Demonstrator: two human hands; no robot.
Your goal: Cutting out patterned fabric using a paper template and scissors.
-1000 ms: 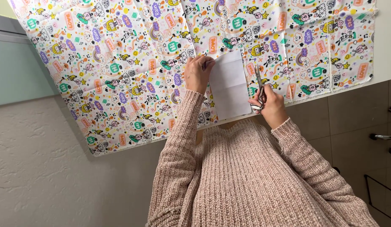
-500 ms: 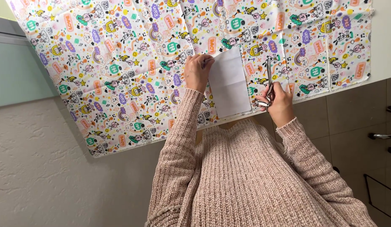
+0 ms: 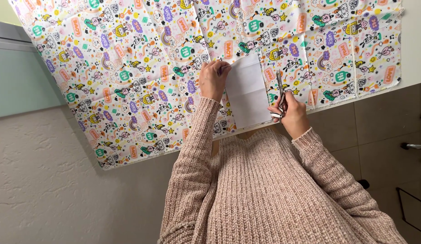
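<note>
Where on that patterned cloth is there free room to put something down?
The patterned cloth lies free to the left of the left hand and to the right of the scissors in the right hand. It is crowded around the white paper between the hands.

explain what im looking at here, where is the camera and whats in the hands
There is no machine here: these are a person's two bare hands, with arms in a pink knitted sweater. The single picture comes from a camera worn on the person's head, looking down at the hands, so you see the work from above.

A large white cloth printed with colourful cartoon figures lies spread on the pale table, with one corner hanging over the edge. On it lies a white rectangular piece of paper, like a pattern.

The left hand presses down on the paper's left edge and seems to hold a small purple thing, too small to tell. The right hand has its grip on silver metal scissors, whose blades point away along the paper's right edge.
</note>
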